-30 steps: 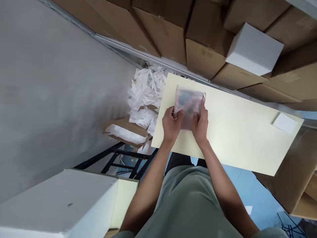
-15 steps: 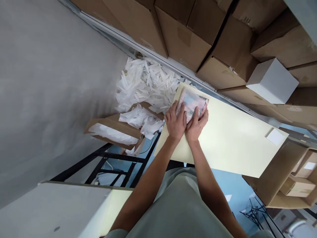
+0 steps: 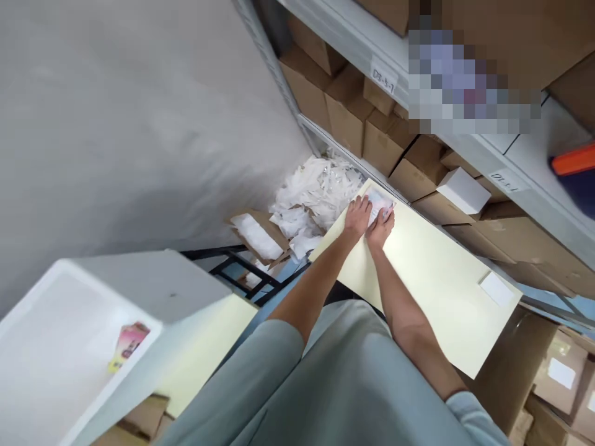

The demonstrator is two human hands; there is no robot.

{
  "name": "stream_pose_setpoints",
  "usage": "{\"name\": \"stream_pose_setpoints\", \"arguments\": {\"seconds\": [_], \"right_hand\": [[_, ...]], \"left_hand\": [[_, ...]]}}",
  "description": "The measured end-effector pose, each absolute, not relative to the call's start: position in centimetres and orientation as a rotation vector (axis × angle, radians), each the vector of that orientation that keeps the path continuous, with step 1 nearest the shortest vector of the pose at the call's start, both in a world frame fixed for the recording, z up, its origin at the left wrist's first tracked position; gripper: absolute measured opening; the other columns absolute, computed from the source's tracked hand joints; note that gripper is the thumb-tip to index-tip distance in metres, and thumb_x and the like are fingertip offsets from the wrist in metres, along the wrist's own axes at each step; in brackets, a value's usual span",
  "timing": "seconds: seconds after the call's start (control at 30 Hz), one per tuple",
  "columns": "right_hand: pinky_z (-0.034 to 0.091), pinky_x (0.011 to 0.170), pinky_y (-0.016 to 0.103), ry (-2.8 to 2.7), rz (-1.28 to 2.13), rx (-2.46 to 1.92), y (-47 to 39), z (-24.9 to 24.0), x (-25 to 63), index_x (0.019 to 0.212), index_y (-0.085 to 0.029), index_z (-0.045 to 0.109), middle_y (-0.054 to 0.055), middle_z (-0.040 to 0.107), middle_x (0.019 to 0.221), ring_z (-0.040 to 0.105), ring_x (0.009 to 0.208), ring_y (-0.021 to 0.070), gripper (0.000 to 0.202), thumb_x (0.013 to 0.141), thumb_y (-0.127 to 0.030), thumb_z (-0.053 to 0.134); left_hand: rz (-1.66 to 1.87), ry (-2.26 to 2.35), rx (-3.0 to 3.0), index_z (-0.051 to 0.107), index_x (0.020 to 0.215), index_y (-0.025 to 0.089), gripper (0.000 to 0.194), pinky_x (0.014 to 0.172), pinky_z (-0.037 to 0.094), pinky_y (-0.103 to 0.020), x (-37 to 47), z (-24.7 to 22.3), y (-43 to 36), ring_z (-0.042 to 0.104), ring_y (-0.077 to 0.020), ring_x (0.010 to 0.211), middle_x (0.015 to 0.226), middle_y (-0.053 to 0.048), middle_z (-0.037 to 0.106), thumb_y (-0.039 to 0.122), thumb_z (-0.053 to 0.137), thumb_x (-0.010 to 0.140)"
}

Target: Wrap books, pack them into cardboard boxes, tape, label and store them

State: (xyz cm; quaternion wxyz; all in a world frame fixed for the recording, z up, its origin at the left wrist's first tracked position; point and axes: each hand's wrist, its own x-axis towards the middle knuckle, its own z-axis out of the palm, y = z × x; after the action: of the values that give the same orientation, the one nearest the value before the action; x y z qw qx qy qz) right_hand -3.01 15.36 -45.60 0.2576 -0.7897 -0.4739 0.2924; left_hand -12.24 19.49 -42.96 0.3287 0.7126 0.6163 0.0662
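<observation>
One packet (image 3: 381,201) lies at far left end of table (image 3: 432,291). Left hand (image 3: 357,215): fingers over its left edge; cannot tell if they grip or only press. Right hand (image 3: 380,230): fingers gripping its near right side, thumb on top. White pad (image 3: 496,288) lies at table's right end. Scraps (image 3: 320,186) heap beyond left edge; white box (image 3: 463,191) sits among cartons (image 3: 414,178).

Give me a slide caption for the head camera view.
Left hand and right hand on a packet atop a cream table, near heaped white scraps.
</observation>
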Motion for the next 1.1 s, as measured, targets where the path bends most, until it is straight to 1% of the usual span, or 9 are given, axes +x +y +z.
{"name": "stream_pose_setpoints", "arguments": {"seconds": [0.07,0.17,0.3,0.4,0.5,0.7,0.83,1.0,1.1], "right_hand": [[0.035,0.132,0.056,-1.397,0.921,-2.131,15.7,-42.8,-1.1,0.157,-0.009,0.059,0.028,0.046,0.171,0.044,0.160,0.0309,0.062,0.104,-0.042,0.050],[0.036,0.133,0.053,-1.553,1.008,-2.080,15.5,-38.6,0.8,0.146,-0.005,0.067,0.028,0.066,0.151,0.054,0.153,0.0329,0.062,0.101,-0.046,0.054],[0.033,0.136,0.060,-1.740,1.036,-1.984,11.8,-34.8,0.7,0.149,0.003,0.063,0.039,0.053,0.163,0.043,0.163,0.0438,0.079,0.095,-0.053,0.060],[0.047,0.127,0.060,-1.890,1.148,-1.753,6.5,-33.6,-0.8,0.145,-0.008,0.069,0.033,0.062,0.158,0.056,0.155,0.0438,0.083,0.090,-0.069,0.060],[0.054,0.122,0.060,-2.026,1.316,-1.473,0.6,-32.3,-4.2,0.140,-0.017,0.074,0.026,0.068,0.154,0.066,0.145,0.0410,0.079,0.088,-0.076,0.063],[0.060,0.115,0.057,-2.355,1.846,-0.836,-11.2,-28.7,-18.8,0.133,-0.025,0.079,0.017,0.079,0.141,0.077,0.129,0.0355,0.057,0.095,-0.067,0.071],[0.060,0.113,0.050,-2.517,2.229,-0.495,-21.1,-28.5,-31.7,0.120,-0.023,0.083,0.013,0.084,0.129,0.080,0.119,0.0320,0.041,0.092,-0.053,0.081],[0.059,0.103,0.034,-2.472,2.527,-0.765,-33.9,-31.1,-46.8,0.097,-0.020,0.080,0.002,0.083,0.097,0.077,0.104,0.0227,0.013,0.088,-0.027,0.086],[0.061,0.095,0.033,-2.506,2.526,-0.866,-39.4,-32.7,-53.4,0.099,-0.016,0.078,0.002,0.079,0.094,0.075,0.100,0.0218,0.017,0.095,-0.032,0.084]], "left_hand": [[0.182,1.624,1.860,0.056,0.161,0.004,0.063,0.141,0.021,-0.061,-11.5,-39.7,18.5,0.030,-0.0367,0.173,0.181,-0.023,0.038,0.003,0.039,0.101],[0.274,1.631,1.857,0.056,0.162,0.013,0.060,0.140,0.030,-0.049,-12.5,-35.8,12.9,0.039,-0.0311,0.169,0.181,-0.015,0.042,0.009,0.050,0.103],[0.652,1.606,1.832,0.067,0.148,0.021,0.042,0.134,0.041,-0.047,-18.0,-33.3,-0.6,0.052,-0.0280,0.160,0.167,-0.014,0.060,0.024,0.058,0.107],[0.917,1.837,1.535,0.075,0.114,0.024,0.018,0.124,0.050,-0.048,-23.7,-32.3,-11.4,0.066,-0.0290,0.141,0.147,-0.014,0.073,0.035,0.063,0.107],[1.113,2.068,1.130,0.071,0.094,0.025,0.015,0.118,0.052,-0.048,-29.1,-31.0,-20.5,0.071,-0.0289,0.129,0.136,-0.014,0.077,0.038,0.068,0.101],[1.532,2.244,0.297,0.071,0.081,0.027,0.023,0.120,0.048,-0.046,-36.5,-29.3,-34.5,0.071,-0.0307,0.125,0.127,-0.010,0.080,0.049,0.076,0.089],[1.753,2.162,-0.114,0.074,0.077,0.026,0.030,0.117,0.051,-0.045,-40.4,-29.8,-42.8,0.072,-0.0323,0.121,0.119,-0.010,0.082,0.055,0.082,0.079],[1.882,2.064,-0.430,0.075,0.078,0.025,0.030,0.115,0.053,-0.046,-46.0,-30.1,-52.2,0.072,-0.0328,0.120,0.117,-0.010,0.083,0.053,0.086,0.075],[1.961,2.001,-0.583,0.074,0.078,0.025,0.026,0.120,0.050,-0.046,-49.2,-29.9,-56.7,0.072,-0.0315,0.124,0.115,-0.010,0.083,0.048,0.086,0.077]]}}
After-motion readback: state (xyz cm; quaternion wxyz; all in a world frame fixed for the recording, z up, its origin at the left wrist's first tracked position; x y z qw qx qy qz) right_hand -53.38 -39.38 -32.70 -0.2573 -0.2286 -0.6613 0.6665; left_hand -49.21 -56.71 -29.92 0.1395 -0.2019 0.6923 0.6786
